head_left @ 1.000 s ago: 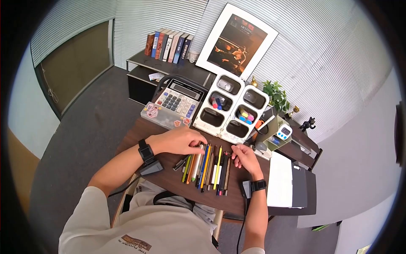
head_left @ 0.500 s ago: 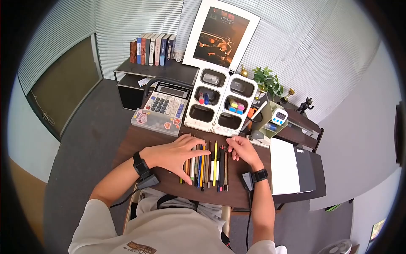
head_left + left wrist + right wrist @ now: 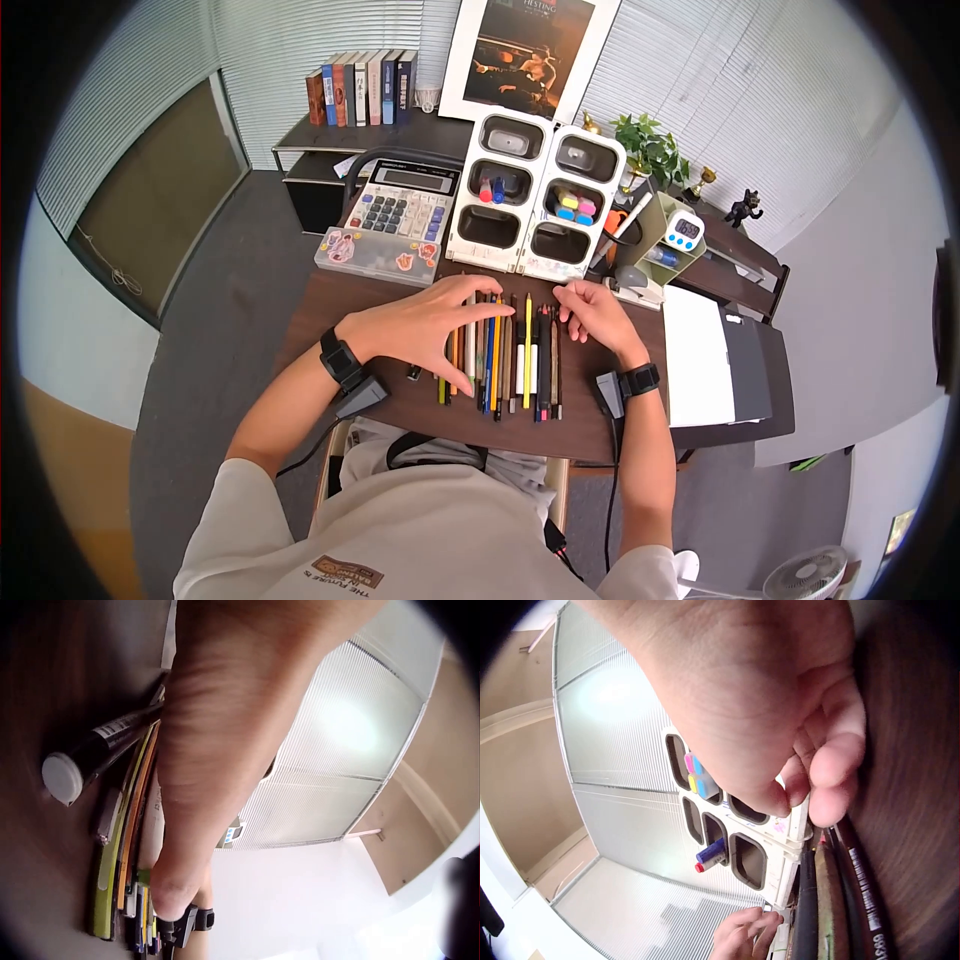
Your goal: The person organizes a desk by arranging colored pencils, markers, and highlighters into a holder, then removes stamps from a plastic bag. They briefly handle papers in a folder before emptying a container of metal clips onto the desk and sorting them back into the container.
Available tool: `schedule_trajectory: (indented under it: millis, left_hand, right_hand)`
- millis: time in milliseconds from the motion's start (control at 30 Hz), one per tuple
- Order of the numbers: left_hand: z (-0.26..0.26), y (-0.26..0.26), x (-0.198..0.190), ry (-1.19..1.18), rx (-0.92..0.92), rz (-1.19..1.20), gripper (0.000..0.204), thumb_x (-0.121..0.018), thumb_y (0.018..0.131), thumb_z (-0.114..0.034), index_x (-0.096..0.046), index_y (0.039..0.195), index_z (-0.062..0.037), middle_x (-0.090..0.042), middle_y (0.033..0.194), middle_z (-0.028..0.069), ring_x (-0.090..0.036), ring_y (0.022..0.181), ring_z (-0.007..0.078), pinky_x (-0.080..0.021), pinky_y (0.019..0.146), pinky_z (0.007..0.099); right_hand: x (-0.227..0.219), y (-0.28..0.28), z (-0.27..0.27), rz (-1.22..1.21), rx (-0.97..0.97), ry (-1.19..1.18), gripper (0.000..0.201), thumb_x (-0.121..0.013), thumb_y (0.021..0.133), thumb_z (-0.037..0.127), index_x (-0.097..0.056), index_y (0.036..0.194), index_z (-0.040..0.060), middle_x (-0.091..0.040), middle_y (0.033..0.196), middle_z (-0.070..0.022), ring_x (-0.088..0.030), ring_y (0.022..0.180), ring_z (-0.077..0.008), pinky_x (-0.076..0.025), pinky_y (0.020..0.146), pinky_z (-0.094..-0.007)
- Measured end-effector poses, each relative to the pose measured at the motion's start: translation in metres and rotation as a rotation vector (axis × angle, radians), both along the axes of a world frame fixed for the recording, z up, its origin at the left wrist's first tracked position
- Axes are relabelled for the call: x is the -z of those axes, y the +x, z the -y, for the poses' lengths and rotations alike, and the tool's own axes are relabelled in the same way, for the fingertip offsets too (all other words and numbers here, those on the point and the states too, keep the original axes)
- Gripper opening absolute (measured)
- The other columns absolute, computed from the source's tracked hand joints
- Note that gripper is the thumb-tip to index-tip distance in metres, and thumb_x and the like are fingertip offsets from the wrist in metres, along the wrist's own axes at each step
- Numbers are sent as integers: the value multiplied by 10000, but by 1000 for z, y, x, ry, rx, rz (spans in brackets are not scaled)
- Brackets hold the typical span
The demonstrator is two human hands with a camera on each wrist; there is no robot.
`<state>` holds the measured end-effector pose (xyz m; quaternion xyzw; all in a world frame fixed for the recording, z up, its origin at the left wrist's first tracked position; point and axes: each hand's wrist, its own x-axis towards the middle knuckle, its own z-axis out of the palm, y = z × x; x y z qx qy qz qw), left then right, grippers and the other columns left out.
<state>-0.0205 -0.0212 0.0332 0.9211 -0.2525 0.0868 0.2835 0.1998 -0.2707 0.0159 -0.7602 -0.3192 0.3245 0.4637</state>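
Observation:
A row of pencils and pens lies side by side on the dark desk, with a yellow pencil (image 3: 528, 350) on the right part of it. My left hand (image 3: 420, 325) spans the left part, thumb spread toward me and fingers reaching over the far ends; it grips nothing. In the left wrist view, a black marker (image 3: 101, 750) with a pale end lies beside the row. My right hand (image 3: 597, 318) rests at the right far end, fingers loosely curled and holding nothing. Its fingertips (image 3: 836, 765) are close to the tips of several dark pencils (image 3: 829, 900) in the right wrist view.
Behind the row stands a white organizer (image 3: 470, 258) with markers and highlighters in some compartments. A calculator (image 3: 405, 215) and a stickered clear case (image 3: 375, 258) are at the left. At the right are a green holder with a timer (image 3: 685, 230) and white paper (image 3: 695, 350).
My left hand has spread from near the far tips to span the left part of the row, covering the black marker there. My right hand has stayed by the right end.

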Motion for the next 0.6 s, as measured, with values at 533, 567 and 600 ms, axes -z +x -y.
schedule_trajectory:
  millis: [533,567,600]
  left_hand:
    - [2,0,0,37,-14,-81,966,-928,698,-307,-494,1544,-132,-413,1495,163,-428,1393,369,-385,1183,456]
    - [2,1,0,52,-15,-52,952,-921,696,-297,-504,1536,-134,-417,1486,160,-428,1386,370,-383,1184,458]
    - [3,0,0,52,-11,-53,952,-921,696,-297,-504,1536,-134,-417,1486,160,-428,1386,370,-383,1184,458]
  right_hand:
    - [-3,-4,-2,7,21,-5,357,-625,1072,362,-604,850,83,-650,746,8,-598,522,-56,-444,449,-205]
    - [-3,-3,-1,5,20,-4,356,-625,1072,361,-605,851,83,-649,746,8,-598,523,-57,-445,450,-205]
    - [-2,-3,-1,4,24,-5,356,-625,1072,361,-605,851,83,-649,746,8,-598,523,-57,-445,450,-205]
